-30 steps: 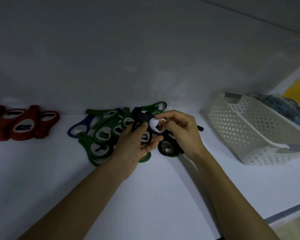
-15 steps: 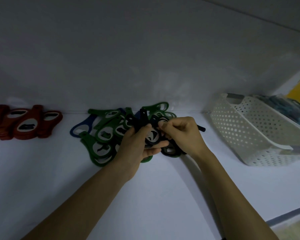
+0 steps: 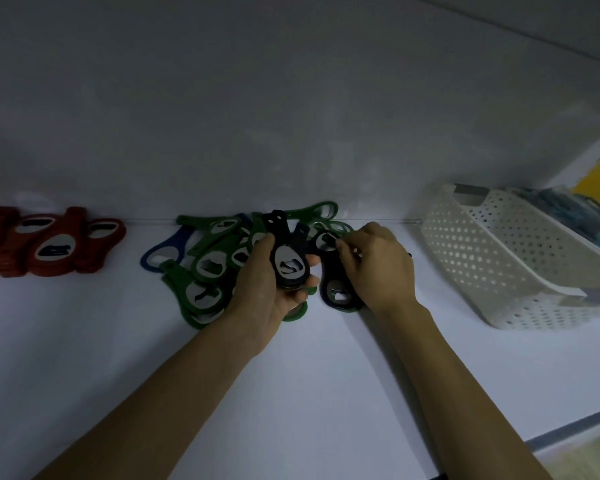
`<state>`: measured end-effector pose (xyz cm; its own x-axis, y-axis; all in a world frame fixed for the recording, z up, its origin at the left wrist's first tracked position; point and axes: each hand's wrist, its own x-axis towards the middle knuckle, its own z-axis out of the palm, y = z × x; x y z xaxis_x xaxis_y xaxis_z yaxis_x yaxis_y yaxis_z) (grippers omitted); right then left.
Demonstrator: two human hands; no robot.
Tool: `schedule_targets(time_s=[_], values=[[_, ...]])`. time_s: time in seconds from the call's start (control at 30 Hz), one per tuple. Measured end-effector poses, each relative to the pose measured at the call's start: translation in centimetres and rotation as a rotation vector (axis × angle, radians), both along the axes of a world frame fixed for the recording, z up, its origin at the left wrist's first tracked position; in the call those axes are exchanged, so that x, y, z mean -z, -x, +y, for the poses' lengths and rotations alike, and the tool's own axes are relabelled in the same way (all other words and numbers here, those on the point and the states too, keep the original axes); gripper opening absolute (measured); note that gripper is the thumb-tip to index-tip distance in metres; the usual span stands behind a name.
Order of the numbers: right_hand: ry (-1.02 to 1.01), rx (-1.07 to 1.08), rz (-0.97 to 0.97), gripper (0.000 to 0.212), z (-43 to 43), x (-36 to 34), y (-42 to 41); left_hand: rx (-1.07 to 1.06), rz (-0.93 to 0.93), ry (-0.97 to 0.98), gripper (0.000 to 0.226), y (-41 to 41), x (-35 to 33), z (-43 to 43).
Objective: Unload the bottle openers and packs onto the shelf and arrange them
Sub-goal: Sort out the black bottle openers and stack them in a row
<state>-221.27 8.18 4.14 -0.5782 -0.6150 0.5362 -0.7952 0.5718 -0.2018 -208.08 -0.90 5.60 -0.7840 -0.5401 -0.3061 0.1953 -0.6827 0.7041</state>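
Shelf (image 3: 291, 393): white, dimly lit. Left hand (image 3: 267, 292): fingers and thumb curled round black bottle opener (image 3: 286, 259), raised over heap of green openers (image 3: 205, 271), partly covering it. Right hand (image 3: 378, 268): fingers curled, tips at second black opener (image 3: 336, 289) lying on shelf; grip itself hidden, cannot tell. Blue opener (image 3: 163, 252): half buried at heap's left edge. Red openers (image 3: 49, 244): well apart at left, cut off by frame. Perforated basket (image 3: 499, 265): at right, holds blurred packs (image 3: 561, 206).
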Motion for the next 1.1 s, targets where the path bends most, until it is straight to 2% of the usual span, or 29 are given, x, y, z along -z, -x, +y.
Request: schedule_targets(time_s=[0.07,0.13,0.3,0.4,0.47,0.57,0.67,0.77,0.83,0.93,0.97,1.03,1.1], values=[[0.061,0.053,0.046,0.022,0.0,-0.3,-0.1,0.005,0.015,-0.073,0.035,-0.1,0.0,0.1],[0.177,0.060,-0.046,0.019,0.0,-0.4,-0.5,0.012,0.040,-0.091,0.031,-0.2,0.1,0.1],[0.653,-0.264,-0.672,0.017,-0.2,-1.8,-1.9,0.015,0.058,-0.021,0.028,-0.4,0.4,0.0],[0.741,-0.424,-0.925,0.006,-0.1,-2.7,-2.2,0.001,0.075,-0.036,0.028,-0.2,0.5,-0.1],[0.726,-0.469,-1.055,0.009,0.0,-2.8,-2.1,0.003,0.096,-0.038,0.028,-0.2,0.7,-0.2],[0.609,-0.482,-0.985,0.007,-0.2,-2.3,-2.2,0.016,0.122,0.039,0.021,-0.2,1.1,-0.2],[0.485,-0.474,-0.805,0.020,-0.5,-1.8,-2.3,0.064,0.108,0.171,0.025,-0.2,1.6,-0.3],[0.510,-0.446,-0.767,0.028,-0.3,-1.8,-1.9,0.083,0.114,0.239,0.030,-0.1,1.7,-0.2],[0.540,-0.425,-0.756,0.031,-0.3,-2.2,-2.1,0.058,0.122,0.349,0.033,-0.1,1.9,0.2],[0.381,-0.447,-0.804,0.026,-0.3,-2.7,-2.9,0.047,0.116,0.715,0.036,-0.1,2.4,1.5],[0.326,-0.507,-0.845,0.031,-0.3,-2.7,-3.1,0.031,0.090,0.874,0.036,-0.1,2.7,2.0],[0.352,-0.613,-1.010,0.041,-0.3,-2.7,-3.4,-0.037,0.015,1.172,0.039,0.0,3.1,2.4],[0.437,-0.636,-1.127,0.040,-0.4,-2.6,-3.9,-0.104,-0.043,1.290,0.042,0.1,3.1,2.4]])
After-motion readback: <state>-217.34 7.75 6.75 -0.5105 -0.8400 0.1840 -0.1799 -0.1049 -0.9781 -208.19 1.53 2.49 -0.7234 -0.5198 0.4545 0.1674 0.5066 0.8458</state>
